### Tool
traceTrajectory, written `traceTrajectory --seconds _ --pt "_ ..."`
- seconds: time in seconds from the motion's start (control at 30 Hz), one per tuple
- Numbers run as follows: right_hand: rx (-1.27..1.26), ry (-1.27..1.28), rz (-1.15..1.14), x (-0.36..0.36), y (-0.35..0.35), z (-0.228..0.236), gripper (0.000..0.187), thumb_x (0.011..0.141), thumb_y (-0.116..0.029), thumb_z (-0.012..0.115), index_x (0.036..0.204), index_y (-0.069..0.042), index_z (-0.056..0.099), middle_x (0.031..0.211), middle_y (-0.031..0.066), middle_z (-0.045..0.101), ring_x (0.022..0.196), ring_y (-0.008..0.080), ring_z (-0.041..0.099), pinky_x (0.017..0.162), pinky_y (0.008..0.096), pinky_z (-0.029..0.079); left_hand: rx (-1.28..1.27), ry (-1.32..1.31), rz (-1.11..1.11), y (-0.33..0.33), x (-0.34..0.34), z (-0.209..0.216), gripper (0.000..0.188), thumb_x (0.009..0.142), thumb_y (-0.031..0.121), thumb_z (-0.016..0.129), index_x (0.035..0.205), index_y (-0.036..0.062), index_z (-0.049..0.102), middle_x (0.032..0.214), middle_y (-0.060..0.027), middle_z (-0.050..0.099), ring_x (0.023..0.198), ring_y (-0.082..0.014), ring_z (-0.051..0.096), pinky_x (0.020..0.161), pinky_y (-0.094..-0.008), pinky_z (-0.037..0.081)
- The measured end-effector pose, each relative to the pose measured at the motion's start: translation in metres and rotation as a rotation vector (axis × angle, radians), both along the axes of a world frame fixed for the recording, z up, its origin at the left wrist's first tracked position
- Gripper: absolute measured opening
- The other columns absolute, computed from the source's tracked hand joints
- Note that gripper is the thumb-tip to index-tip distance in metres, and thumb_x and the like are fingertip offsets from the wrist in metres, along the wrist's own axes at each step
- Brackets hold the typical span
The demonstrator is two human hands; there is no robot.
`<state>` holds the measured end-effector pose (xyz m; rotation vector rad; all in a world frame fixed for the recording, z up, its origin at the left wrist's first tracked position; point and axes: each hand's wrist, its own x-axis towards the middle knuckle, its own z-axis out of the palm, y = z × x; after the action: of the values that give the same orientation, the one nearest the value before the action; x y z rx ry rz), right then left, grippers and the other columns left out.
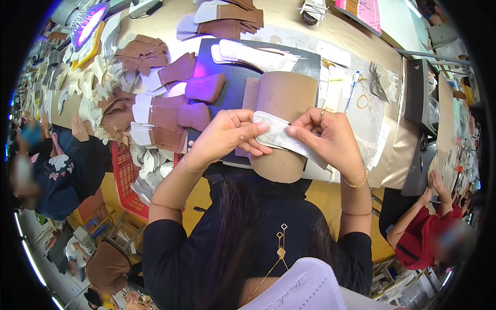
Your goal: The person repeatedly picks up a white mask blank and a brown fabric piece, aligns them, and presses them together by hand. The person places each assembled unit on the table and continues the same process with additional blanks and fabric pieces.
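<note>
Between my two hands is a flat white-grey piece [279, 133] with a rounded end and a pale edge. My left hand [232, 133] is closed on its rounded end, thumb on top and fingers beneath. On the other side, my right hand [328, 137] pinches the piece's upper edge between thumb and fingers. Behind and below it stands a tan curved block [287, 93], partly covered by the piece and my hands. Farther back, a stack of similar white pieces [248, 56] lies on a dark board [310, 64].
Brown and white cut pieces [160, 111] lie left of my hands. A red basket [124, 178] holds pale pieces. Right of the block are a pen [352, 89] and a yellow ring [362, 102]. A lit lamp [88, 28] is far left. Other people sit at both sides.
</note>
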<state>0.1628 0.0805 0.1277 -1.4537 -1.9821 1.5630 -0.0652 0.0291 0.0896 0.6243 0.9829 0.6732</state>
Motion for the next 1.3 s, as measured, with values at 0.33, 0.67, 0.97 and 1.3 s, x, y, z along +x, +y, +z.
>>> traceTrajectory --seconds 0.33,0.67,0.97,1.3 --pt "-0.187 0.236 -0.114 0.045 0.002 -0.016 0.041 0.073 -0.005 0.082 0.109 -0.001 0.062 0.078 -0.0025 0.057 0.071 0.0044 0.053 0.065 0.0193 0.044 -0.025 0.015 0.072 -0.002 -0.005 -0.009 0.031 0.097 0.017 0.059 0.112 -0.0098 0.060 0.094 -0.0176 0.070 0.071 -0.0174 0.072 0.061 -0.0218 0.060" --pt "-0.284 0.333 -0.232 0.046 -0.003 -0.056 0.049 0.071 -0.010 0.085 0.112 -0.006 0.057 0.084 -0.0021 0.056 0.077 0.0061 0.052 0.071 0.0213 0.045 -0.039 0.015 0.017 0.001 -0.007 -0.028 0.031 0.098 0.017 0.057 0.113 -0.0094 0.059 0.092 -0.0180 0.070 0.067 -0.0173 0.071 0.059 -0.0224 0.060" --pt "0.883 -0.046 0.071 0.001 -0.037 -0.026 0.075 0.073 -0.040 0.077 0.136 -0.009 0.050 0.141 0.0117 0.047 0.134 0.0338 0.039 0.113 0.0468 0.027 0.003 -0.002 0.016 -0.006 -0.013 -0.025 0.028 0.096 0.018 0.060 0.109 -0.0072 0.061 0.093 -0.0136 0.069 0.073 -0.0169 0.070 0.063 -0.0232 0.058" --pt "0.783 0.059 0.331 -0.019 -0.051 -0.043 0.078 0.079 -0.053 0.063 0.140 -0.007 0.048 0.144 0.0150 0.046 0.140 0.0336 0.034 0.115 0.0513 0.023 0.070 -0.096 -0.005 -0.003 -0.015 -0.046 0.028 0.094 0.019 0.064 0.105 -0.0060 0.063 0.086 -0.0120 0.069 0.069 -0.0166 0.069 0.062 -0.0258 0.058"
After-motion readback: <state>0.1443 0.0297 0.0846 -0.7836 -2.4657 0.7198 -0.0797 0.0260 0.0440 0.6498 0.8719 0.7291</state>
